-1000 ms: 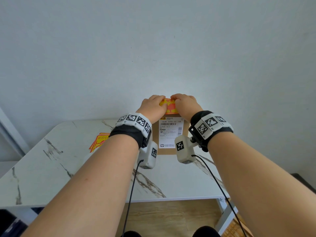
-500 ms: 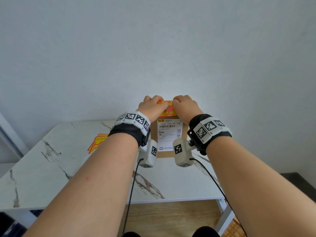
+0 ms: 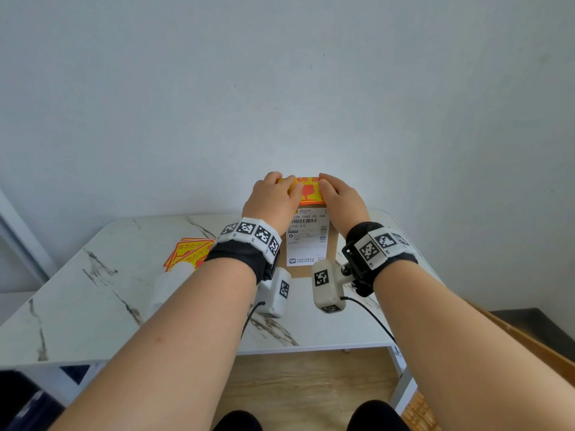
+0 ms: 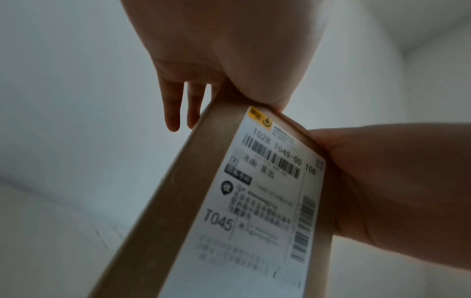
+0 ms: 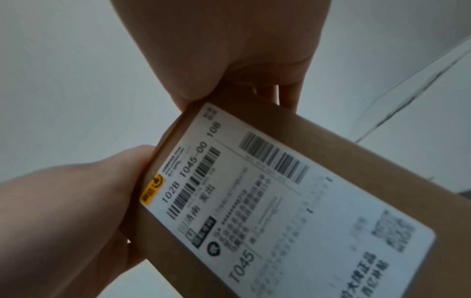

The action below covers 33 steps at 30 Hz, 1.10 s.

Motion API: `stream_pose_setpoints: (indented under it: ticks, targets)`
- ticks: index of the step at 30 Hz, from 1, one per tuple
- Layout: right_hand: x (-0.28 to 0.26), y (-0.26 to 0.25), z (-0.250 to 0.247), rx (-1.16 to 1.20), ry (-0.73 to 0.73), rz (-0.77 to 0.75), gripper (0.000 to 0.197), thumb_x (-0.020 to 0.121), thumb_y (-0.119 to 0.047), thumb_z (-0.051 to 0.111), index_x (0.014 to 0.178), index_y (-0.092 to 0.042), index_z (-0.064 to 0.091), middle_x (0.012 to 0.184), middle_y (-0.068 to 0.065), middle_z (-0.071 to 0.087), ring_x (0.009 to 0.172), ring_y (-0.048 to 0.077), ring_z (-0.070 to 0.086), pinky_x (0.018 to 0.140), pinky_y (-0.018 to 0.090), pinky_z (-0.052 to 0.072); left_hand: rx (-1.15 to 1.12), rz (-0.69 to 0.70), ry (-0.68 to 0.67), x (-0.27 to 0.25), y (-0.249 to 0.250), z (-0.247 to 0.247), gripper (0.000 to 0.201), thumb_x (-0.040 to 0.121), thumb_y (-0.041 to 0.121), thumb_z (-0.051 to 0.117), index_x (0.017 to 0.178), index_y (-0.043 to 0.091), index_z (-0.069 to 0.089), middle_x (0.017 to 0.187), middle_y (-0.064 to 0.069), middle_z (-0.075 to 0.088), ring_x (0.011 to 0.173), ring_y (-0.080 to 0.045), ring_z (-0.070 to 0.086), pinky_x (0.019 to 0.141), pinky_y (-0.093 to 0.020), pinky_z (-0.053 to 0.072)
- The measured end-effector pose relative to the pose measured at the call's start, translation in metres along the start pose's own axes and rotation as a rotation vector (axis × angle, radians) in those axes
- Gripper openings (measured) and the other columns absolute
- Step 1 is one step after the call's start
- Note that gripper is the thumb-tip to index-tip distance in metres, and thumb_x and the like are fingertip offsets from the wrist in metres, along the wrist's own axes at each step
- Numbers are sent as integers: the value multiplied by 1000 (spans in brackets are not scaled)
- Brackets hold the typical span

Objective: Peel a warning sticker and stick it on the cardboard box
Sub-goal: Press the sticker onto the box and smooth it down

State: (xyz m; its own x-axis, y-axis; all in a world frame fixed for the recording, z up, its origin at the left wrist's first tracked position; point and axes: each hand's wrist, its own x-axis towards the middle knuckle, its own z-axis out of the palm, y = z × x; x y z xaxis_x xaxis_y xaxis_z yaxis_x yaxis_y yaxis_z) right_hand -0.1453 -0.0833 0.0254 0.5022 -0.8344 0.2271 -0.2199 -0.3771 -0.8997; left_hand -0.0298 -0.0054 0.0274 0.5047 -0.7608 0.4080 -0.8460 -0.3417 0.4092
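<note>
A tall cardboard box (image 3: 331, 244) stands upright on the marble table, its white shipping label (image 3: 306, 241) facing me. A yellow and red warning sticker (image 3: 307, 191) lies on the box's top face. My left hand (image 3: 273, 197) presses on the sticker's left part and my right hand (image 3: 340, 199) on its right part, thumbs near the middle. In the left wrist view the left hand (image 4: 229, 50) lies palm down on the box (image 4: 183, 201), fingers straight past its far edge. The right wrist view shows the right hand (image 5: 229, 50) likewise on the box (image 5: 382, 151).
A stack of warning stickers (image 3: 189, 248) lies on the table (image 3: 93, 300) to the left of the box, partly hidden by my left wrist. A white object (image 3: 171, 284) lies beside my left forearm. A wall stands right behind the box.
The sticker has come down from between my fingertips onto the box's top. My hands have slid apart, so more of the sticker shows between them.
</note>
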Motion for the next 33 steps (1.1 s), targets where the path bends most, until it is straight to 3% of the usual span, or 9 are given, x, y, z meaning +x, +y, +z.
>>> stream_pose_setpoints:
  ticks: [3, 7, 16, 19, 22, 26, 29, 31, 33]
  targets:
    - [-6, -2, 1, 13, 1, -37, 35, 97, -40, 41, 124, -27, 61, 99, -6, 65, 90, 12, 59, 80, 28, 44, -62, 26, -114, -5, -5, -3, 62, 97, 55, 29, 150, 22, 34, 159, -2, 23, 144, -23, 30, 114, -37, 29]
    - [-7, -1, 1, 33, -16, -23, 46, 99, -43, 38, 136, -22, 54, 125, -1, 65, 114, 16, 60, 100, 35, 46, -32, 49, -215, -8, -5, -10, 73, 94, 60, 33, 154, 22, 20, 163, -2, 10, 145, -22, 29, 114, -35, 29]
    - [-5, 4, -1, 45, -45, -52, 49, 98, -47, 43, 139, -21, 51, 135, 0, 60, 124, 16, 55, 109, 36, 41, 97, 65, -207, -8, -3, -11, 72, 94, 60, 32, 153, 20, 21, 159, -3, 18, 136, -26, 43, 104, -37, 40]
    - [-4, 6, -2, 62, -61, -40, 46, 99, -41, 44, 140, -22, 50, 137, 0, 58, 124, 17, 55, 108, 36, 41, -63, 6, -210, -5, -8, -8, 84, 90, 62, 41, 155, 16, 14, 163, -2, 11, 148, -19, 25, 116, -36, 27]
    - [-5, 7, -2, 120, -58, -21, 39, 101, -27, 39, 138, -21, 49, 124, 0, 62, 109, 16, 59, 97, 31, 46, -260, -79, -187, -5, -12, -6, 94, 87, 59, 52, 156, 12, 10, 164, -2, 10, 152, -15, 12, 122, -34, 15]
    - [-8, 7, -1, 143, -52, -25, 38, 101, -25, 38, 138, -22, 48, 119, -1, 61, 99, 12, 59, 82, 23, 47, -490, -141, -239, -16, -15, -7, 93, 86, 54, 57, 156, 20, 5, 160, 1, 26, 145, -15, 32, 112, -27, 28]
    - [-12, 9, -2, 189, -44, 12, 47, 99, -29, 42, 146, -25, 37, 142, 2, 51, 119, 17, 56, 101, 34, 45, -541, -161, -293, -23, -19, -10, 90, 89, 50, 55, 156, 28, -1, 159, 6, 29, 140, -14, 39, 102, -21, 27]
    - [-15, 8, -3, 263, -34, 79, 59, 98, -33, 47, 151, -23, 24, 149, 2, 44, 119, 16, 55, 100, 35, 44, -556, -186, -313, -27, -23, -13, 97, 86, 55, 58, 155, 30, -6, 160, 10, 25, 141, -16, 38, 112, -27, 27]
    - [-21, 7, -6, 314, -42, 148, 61, 98, -33, 48, 151, -16, 24, 137, 0, 51, 102, 13, 57, 88, 31, 41, -590, -208, -349, -32, -28, -13, 94, 81, 58, 62, 154, 34, 7, 157, 10, 32, 136, -19, 46, 110, -40, 41]
